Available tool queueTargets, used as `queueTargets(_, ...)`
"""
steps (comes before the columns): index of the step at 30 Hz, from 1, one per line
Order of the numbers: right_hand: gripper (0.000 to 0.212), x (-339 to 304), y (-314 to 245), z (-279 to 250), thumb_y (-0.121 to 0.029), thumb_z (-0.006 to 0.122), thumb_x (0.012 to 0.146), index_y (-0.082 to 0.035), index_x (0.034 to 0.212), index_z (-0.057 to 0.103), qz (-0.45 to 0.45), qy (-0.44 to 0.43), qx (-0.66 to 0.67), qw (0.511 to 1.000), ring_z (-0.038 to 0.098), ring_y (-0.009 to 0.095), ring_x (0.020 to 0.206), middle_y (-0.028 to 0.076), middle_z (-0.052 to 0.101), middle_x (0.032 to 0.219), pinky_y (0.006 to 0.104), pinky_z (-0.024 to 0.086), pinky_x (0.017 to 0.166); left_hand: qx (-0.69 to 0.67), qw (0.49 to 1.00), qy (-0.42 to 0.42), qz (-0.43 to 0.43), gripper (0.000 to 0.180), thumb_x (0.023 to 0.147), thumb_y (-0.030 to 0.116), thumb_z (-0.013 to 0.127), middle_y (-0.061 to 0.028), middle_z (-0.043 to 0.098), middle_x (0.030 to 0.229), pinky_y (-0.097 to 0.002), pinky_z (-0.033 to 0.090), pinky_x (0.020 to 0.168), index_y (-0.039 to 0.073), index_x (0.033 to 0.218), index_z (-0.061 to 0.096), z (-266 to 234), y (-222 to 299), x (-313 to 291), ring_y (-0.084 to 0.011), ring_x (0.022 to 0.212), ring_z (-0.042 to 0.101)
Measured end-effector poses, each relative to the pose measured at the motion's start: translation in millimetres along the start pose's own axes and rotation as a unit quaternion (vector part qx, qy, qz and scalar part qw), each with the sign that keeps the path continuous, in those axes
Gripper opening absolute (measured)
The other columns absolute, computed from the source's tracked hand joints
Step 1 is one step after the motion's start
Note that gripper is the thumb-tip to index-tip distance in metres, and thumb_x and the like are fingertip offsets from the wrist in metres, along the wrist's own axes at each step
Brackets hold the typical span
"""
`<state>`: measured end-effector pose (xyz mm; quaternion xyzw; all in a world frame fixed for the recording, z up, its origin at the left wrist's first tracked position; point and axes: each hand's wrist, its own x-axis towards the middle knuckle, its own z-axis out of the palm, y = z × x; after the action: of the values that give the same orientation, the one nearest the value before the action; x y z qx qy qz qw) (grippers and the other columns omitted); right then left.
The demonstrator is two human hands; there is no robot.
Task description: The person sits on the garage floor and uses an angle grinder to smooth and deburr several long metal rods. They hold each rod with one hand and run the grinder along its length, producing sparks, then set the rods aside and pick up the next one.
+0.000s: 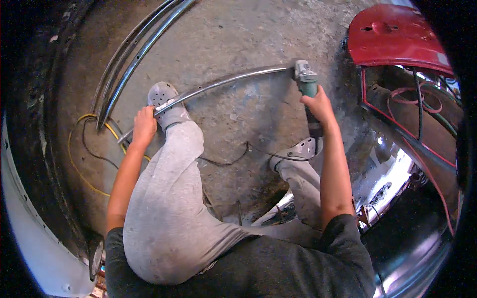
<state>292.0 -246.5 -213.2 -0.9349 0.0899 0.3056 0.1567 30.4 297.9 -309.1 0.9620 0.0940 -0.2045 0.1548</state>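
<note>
A long, curved metal tube [223, 81] runs from my left side across to the right, passing over my grey clog [163, 94]. My left hand [144, 127] is closed around the tube near its left end, which sticks out past the fist. My right hand [318, 107] grips a green and grey angle grinder [308, 87] by its body, thumb on the near side. The grinder's head sits at the tube's right end, with a dark disc against or very close to it; I cannot tell whether they touch.
Several bent metal strips [144, 47] lie at the upper left, near a yellow cord [71, 144]. The grinder's black cable [223, 163] trails between my feet. A red car panel [397, 37] and pink hose [432, 169] are at right. A pale panel [35, 238] stands at left.
</note>
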Motion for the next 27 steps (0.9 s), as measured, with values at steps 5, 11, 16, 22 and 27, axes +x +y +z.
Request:
queueTargets(5, 0.062, -58.1, -75.8, 37.3, -0.032, 0.077, 0.078, -0.001, 0.126, 0.052, -0.054, -0.049, 0.002, 0.997, 0.069, 0.050, 0.103, 0.033, 0.071, 0.106, 0.0537, 0.055, 0.088, 0.005, 1.000, 0.014, 0.004, 0.036, 0.090, 0.004, 0.061, -0.0182, 0.060, 0.120, -0.0533, 0.046, 0.097, 0.005, 0.125, 0.053, -5.4, 6.9, -1.6, -0.0397, 0.114, 0.058)
queueTargets(11, 0.068, -103.4, -138.0, 85.5, -0.033, 0.078, 0.078, -0.004, 0.134, 0.050, -0.135, -0.126, -0.010, 0.983, 0.069, 0.049, 0.099, 0.031, 0.071, 0.103, 0.0550, 0.055, 0.084, 0.013, 0.999, 0.029, -0.001, 0.038, 0.089, 0.005, 0.062, -0.0174, 0.060, 0.120, -0.0524, 0.045, 0.099, 0.006, 0.126, 0.052, 3.2, 5.4, -2.3, -0.0380, 0.117, 0.056)
queueTargets(16, 0.067, -111.5, -137.4, 79.0, -0.033, 0.079, 0.077, -0.004, 0.132, 0.052, -0.112, -0.125, 0.019, 0.986, 0.069, 0.048, 0.104, 0.030, 0.071, 0.107, 0.0539, 0.054, 0.089, 0.002, 0.999, 0.020, -0.030, 0.036, 0.086, 0.006, 0.061, -0.0177, 0.060, 0.120, -0.0524, 0.044, 0.100, 0.005, 0.122, 0.053, -2.1, 10.9, -0.4, -0.0386, 0.117, 0.056)
queueTargets(22, 0.068, -65.1, -67.4, 31.1, -0.030, 0.077, 0.075, -0.002, 0.132, 0.054, -0.029, -0.060, 0.030, 0.997, 0.071, 0.045, 0.104, 0.030, 0.072, 0.109, 0.0497, 0.054, 0.089, -0.049, 0.998, -0.016, -0.047, 0.037, 0.085, 0.012, 0.064, -0.0193, 0.060, 0.118, -0.0528, 0.044, 0.100, 0.004, 0.119, 0.053, -4.4, -6.5, 4.9, -0.0408, 0.114, 0.055)
queueTargets(27, 0.078, -3.9, 21.9, 9.2, -0.034, 0.078, 0.073, 0.000, 0.138, 0.052, 0.042, 0.012, 0.049, 0.998, 0.070, 0.042, 0.110, 0.030, 0.070, 0.119, 0.0474, 0.054, 0.095, -0.070, 0.997, -0.022, -0.021, 0.041, 0.086, 0.023, 0.070, -0.0191, 0.061, 0.118, -0.0523, 0.044, 0.100, 0.003, 0.118, 0.054, -11.7, -4.9, 11.0, -0.0409, 0.113, 0.056)
